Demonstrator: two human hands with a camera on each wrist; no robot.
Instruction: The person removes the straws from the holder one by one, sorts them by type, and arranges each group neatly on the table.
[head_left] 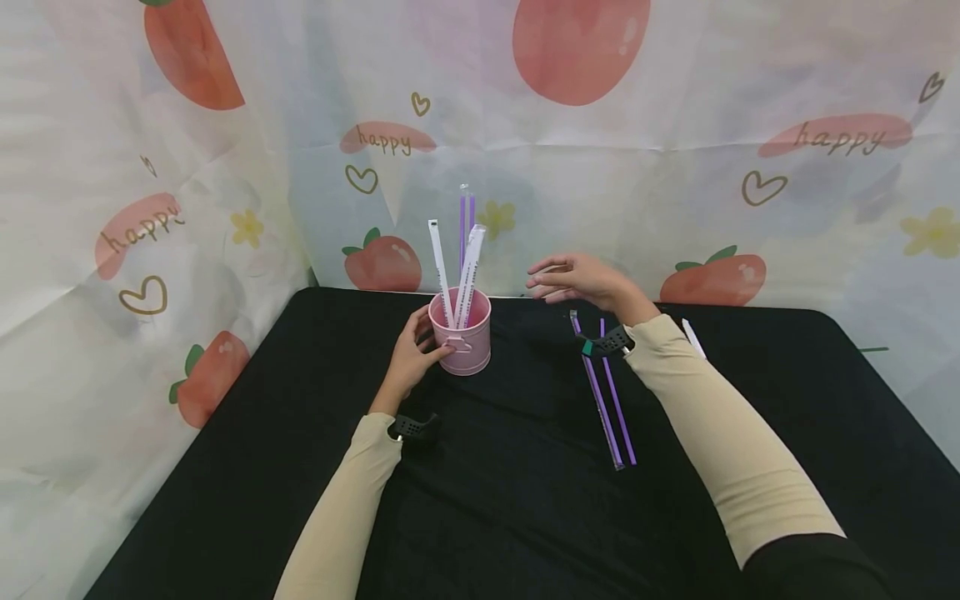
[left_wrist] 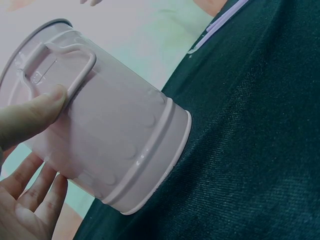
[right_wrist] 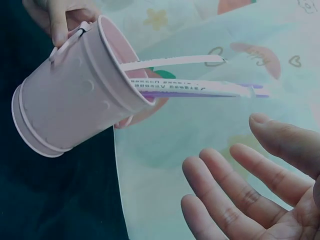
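Note:
A small pink metal bucket (head_left: 472,357) stands upright near the far edge of the black table. My left hand (head_left: 408,354) grips its side, the thumb over the small wire handle (left_wrist: 82,77) and the fingers round the wall. Paper-wrapped white straws (head_left: 468,271) and purple straws (head_left: 462,218) in clear wrap lean inside and stick up above the rim. To the right of the bucket, my right hand (head_left: 588,279) hovers in the air with fingers spread loosely and nothing in it. In the right wrist view its fingertips are apart from the straws.
Wrapped purple straws (head_left: 598,400) lie lengthwise on the black tablecloth (head_left: 510,483) below my right wrist. Partly behind the right sleeve is a white straw (head_left: 693,339). A printed backdrop cloth (head_left: 480,75) hangs right behind the table and along its left side.

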